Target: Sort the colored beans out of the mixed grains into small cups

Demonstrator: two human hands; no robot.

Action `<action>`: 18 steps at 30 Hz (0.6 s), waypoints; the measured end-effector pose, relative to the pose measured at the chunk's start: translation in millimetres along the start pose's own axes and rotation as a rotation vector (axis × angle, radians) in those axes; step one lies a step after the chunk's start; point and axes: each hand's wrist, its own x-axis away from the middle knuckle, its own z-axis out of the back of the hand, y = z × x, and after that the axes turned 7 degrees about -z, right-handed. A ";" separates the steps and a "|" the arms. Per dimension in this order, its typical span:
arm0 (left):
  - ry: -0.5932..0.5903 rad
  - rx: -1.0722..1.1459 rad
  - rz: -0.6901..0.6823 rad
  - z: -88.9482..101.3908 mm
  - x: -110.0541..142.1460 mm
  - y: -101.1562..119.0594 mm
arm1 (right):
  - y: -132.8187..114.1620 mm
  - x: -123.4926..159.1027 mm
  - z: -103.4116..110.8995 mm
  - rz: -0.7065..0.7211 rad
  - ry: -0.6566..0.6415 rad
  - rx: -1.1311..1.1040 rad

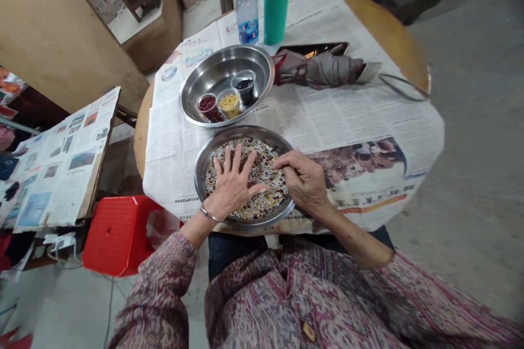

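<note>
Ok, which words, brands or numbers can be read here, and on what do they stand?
None can be read. The columns on the large white printed newspaper are too small, and the blue label on the clear plastic water bottle is too blurred.
</note>
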 end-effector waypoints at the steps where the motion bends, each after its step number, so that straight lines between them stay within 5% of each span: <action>1: -0.002 0.001 -0.051 1.9 2.2 2.8 | -0.1 0.1 -0.1 -0.009 0.001 0.000; 5: -0.010 0.014 -0.256 1.2 4.1 16.5 | -0.4 1.1 -0.6 -0.047 0.009 0.007; 10: 0.000 -0.011 -0.296 -8.7 -5.3 20.1 | 0.6 1.2 -1.8 -0.019 0.018 -0.003; 18: 0.048 -0.080 -0.043 3.1 2.1 -7.6 | -0.5 -0.4 -1.5 -0.018 0.010 0.009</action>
